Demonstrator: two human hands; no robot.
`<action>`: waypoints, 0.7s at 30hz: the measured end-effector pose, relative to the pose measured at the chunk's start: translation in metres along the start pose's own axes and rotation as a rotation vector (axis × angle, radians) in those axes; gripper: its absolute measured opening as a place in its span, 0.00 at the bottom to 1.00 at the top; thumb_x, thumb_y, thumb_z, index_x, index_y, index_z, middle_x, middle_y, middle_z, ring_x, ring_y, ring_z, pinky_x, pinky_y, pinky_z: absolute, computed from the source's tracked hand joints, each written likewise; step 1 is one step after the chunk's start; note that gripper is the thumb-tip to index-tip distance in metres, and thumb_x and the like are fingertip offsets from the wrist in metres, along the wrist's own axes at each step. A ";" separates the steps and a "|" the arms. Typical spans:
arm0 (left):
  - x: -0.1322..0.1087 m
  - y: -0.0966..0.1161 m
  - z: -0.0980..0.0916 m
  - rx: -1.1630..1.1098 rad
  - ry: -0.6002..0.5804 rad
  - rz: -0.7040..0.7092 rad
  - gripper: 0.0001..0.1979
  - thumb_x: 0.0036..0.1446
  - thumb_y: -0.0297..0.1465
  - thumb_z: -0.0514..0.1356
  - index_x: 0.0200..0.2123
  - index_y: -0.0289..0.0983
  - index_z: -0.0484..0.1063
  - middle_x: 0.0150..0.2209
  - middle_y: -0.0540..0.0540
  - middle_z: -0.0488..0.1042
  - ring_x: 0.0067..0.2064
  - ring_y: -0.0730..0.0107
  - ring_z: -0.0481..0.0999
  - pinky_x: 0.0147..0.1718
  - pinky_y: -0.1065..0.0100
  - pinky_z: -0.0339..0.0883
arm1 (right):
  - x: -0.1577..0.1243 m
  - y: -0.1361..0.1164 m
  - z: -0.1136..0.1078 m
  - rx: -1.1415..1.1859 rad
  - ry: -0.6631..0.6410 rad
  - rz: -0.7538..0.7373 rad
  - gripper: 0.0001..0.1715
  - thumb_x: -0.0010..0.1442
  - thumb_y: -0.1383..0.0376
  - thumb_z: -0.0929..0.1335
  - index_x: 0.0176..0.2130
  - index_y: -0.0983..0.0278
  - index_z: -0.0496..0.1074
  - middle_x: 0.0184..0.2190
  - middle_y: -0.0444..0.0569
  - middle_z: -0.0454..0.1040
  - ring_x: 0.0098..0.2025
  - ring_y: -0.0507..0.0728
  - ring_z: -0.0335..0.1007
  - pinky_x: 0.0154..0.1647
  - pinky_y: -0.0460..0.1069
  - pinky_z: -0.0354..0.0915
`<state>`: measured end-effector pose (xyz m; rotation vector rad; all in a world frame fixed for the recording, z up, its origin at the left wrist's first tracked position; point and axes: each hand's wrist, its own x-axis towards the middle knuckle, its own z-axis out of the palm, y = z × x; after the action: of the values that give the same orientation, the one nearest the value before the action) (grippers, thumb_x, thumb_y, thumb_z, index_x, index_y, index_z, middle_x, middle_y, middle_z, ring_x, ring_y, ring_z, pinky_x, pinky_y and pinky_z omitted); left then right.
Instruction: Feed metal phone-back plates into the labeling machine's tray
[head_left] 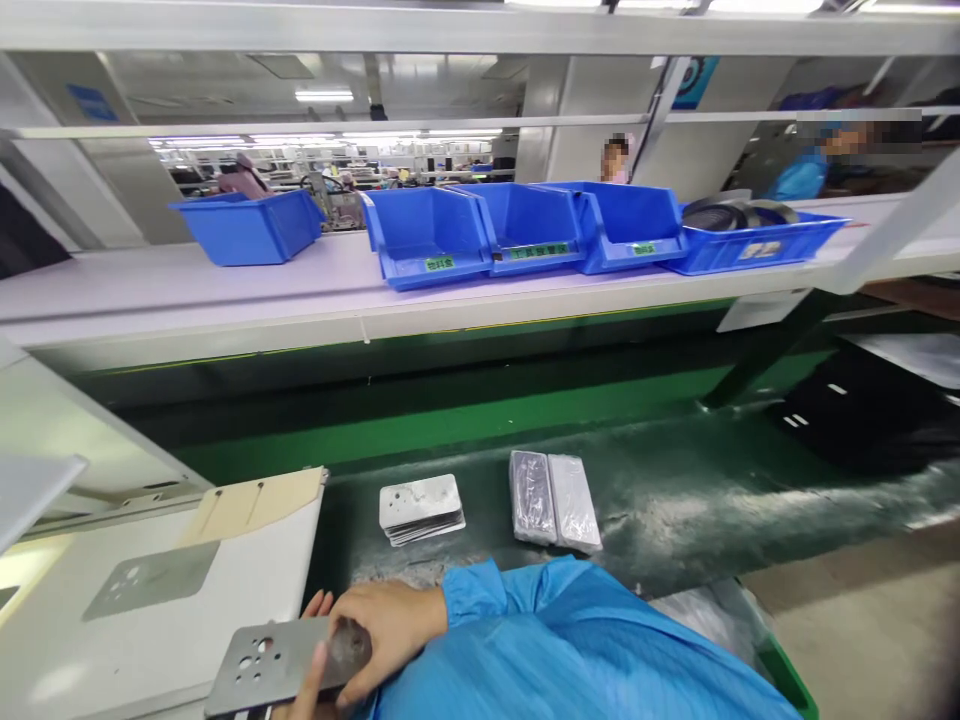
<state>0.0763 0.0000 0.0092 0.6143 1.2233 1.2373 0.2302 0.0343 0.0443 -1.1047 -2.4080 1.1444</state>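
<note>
Both hands are at the lower left in the head view, on one grey metal plate (pixel 262 665) with several round holes near its left end. My right hand (pixel 390 625), in a blue sleeve, grips the plate's right end between thumb and fingers. My left hand (pixel 307 690) is partly hidden by the plate; a finger lies across its top face and other fingertips show past its far edge. A stack of similar plates (pixel 421 505) lies on the green bench. To its right are two plastic-wrapped bundles (pixel 553 500), side by side.
A white machine surface (pixel 247 610) at the left bears a single flat plate (pixel 150 580). Blue bins (pixel 427 240) line the shelf (pixel 315 325) above the bench. Black material (pixel 862 410) lies at the right. A green-rimmed container (pixel 787 675) stands lower right. People are in the background.
</note>
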 end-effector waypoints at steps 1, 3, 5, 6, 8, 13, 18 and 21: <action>0.000 -0.001 -0.002 -0.016 0.005 -0.044 0.27 0.38 0.43 0.67 0.44 0.39 0.73 0.52 0.45 0.73 0.61 0.46 0.58 0.62 0.53 0.45 | 0.001 -0.001 0.002 -0.005 -0.004 0.002 0.41 0.38 0.43 0.74 0.47 0.60 0.65 0.41 0.46 0.69 0.41 0.57 0.67 0.38 0.47 0.63; 0.001 -0.002 -0.006 -0.082 0.043 -0.113 0.25 0.36 0.38 0.67 0.42 0.38 0.74 0.48 0.45 0.75 0.60 0.48 0.60 0.62 0.55 0.46 | 0.003 -0.001 0.005 0.006 0.003 0.010 0.43 0.37 0.44 0.74 0.49 0.59 0.64 0.44 0.48 0.69 0.44 0.59 0.67 0.40 0.49 0.64; 0.001 -0.003 -0.009 -0.164 0.098 -0.147 0.22 0.38 0.35 0.65 0.41 0.39 0.74 0.45 0.47 0.77 0.58 0.50 0.64 0.61 0.55 0.52 | 0.005 0.001 0.007 0.044 0.022 0.028 0.44 0.38 0.46 0.75 0.50 0.59 0.63 0.45 0.48 0.69 0.45 0.59 0.67 0.41 0.50 0.64; 0.000 -0.003 -0.011 -0.201 0.122 -0.155 0.21 0.39 0.33 0.63 0.41 0.39 0.74 0.44 0.48 0.77 0.57 0.51 0.66 0.59 0.55 0.55 | 0.006 0.003 0.008 0.073 0.030 0.040 0.43 0.39 0.47 0.75 0.51 0.58 0.63 0.45 0.48 0.69 0.44 0.59 0.68 0.40 0.50 0.64; -0.003 -0.004 -0.012 -0.249 0.183 -0.173 0.19 0.41 0.30 0.62 0.41 0.40 0.73 0.41 0.48 0.78 0.53 0.54 0.71 0.55 0.57 0.62 | 0.008 0.006 0.009 0.137 0.051 0.067 0.39 0.43 0.50 0.74 0.50 0.59 0.63 0.43 0.47 0.71 0.40 0.57 0.69 0.38 0.49 0.64; -0.015 0.001 -0.004 -0.385 0.311 -0.175 0.22 0.41 0.22 0.61 0.44 0.35 0.72 0.35 0.44 0.79 0.41 0.55 0.78 0.47 0.55 0.69 | 0.013 0.013 0.018 0.246 0.114 0.082 0.31 0.50 0.56 0.72 0.49 0.62 0.61 0.40 0.47 0.71 0.40 0.55 0.68 0.40 0.50 0.64; -0.013 0.011 -0.007 -0.544 0.221 -0.075 0.28 0.36 0.23 0.66 0.46 0.30 0.72 0.37 0.39 0.79 0.45 0.49 0.76 0.50 0.52 0.65 | 0.031 0.018 0.029 0.380 0.062 0.048 0.25 0.51 0.59 0.71 0.47 0.62 0.62 0.39 0.47 0.70 0.39 0.54 0.66 0.41 0.50 0.63; -0.014 0.012 -0.014 -0.562 0.180 -0.023 0.28 0.36 0.24 0.68 0.46 0.31 0.72 0.40 0.38 0.79 0.46 0.48 0.75 0.51 0.51 0.64 | 0.039 0.018 0.035 0.425 0.025 0.064 0.23 0.51 0.58 0.70 0.45 0.62 0.63 0.37 0.47 0.70 0.38 0.54 0.65 0.39 0.50 0.63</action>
<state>0.0613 -0.0130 0.0204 0.0770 0.9564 1.5567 0.1955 0.0506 0.0040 -1.0477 -1.9875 1.5582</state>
